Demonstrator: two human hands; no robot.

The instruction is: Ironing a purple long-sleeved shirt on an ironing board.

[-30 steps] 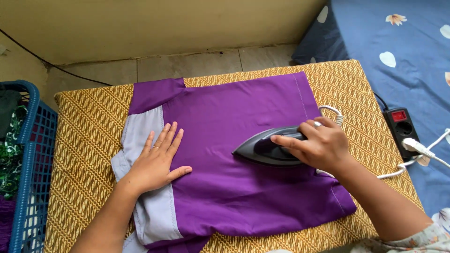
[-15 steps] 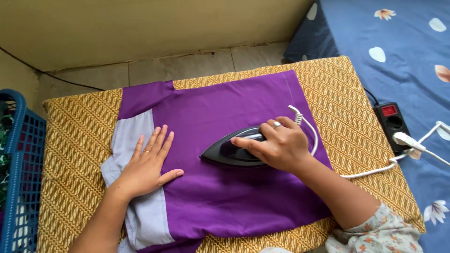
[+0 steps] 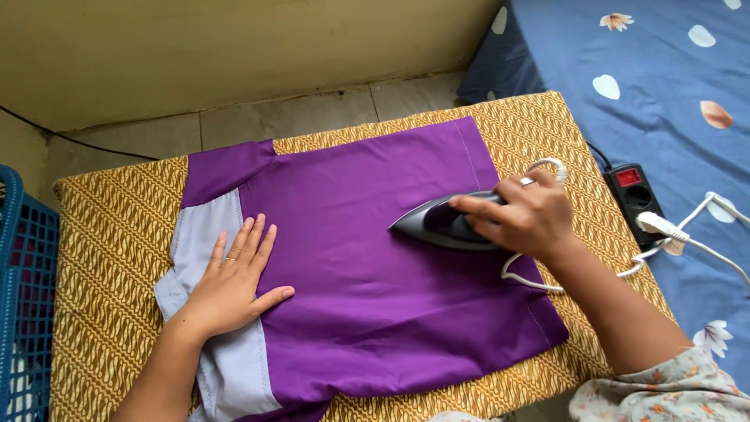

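Both hands are working on a purple fabric garment with pale grey side panels (image 3: 367, 266), which is lying spread flat across a low surface covered in a mustard-yellow patterned cloth (image 3: 109, 234). The left hand (image 3: 230, 285) is lying palm down with its fingers stretched out and slightly fanned, pressing on the seam where the grey panel is meeting the purple cloth; a thin ring is showing on one finger. It is gripping nothing. The right hand (image 3: 519, 219) is curling closed around the handle of a dark grey electric iron (image 3: 437, 225), whose soleplate is sitting flat on the purple cloth near the garment's right edge, with its pointed tip aiming towards the left hand. The two hands are sitting well apart, with open purple cloth between them.

A white power cord (image 3: 531, 281) is looping from behind the iron, crossing the edge of the surface and running to a white plug (image 3: 660, 227) beside a black power strip with a red switch (image 3: 634, 195). That strip is resting on a blue bedsheet printed with flowers (image 3: 664, 86). A blue plastic laundry basket (image 3: 23, 297) is standing against the left edge of the surface, and a tiled floor (image 3: 289, 113) is showing beyond it.
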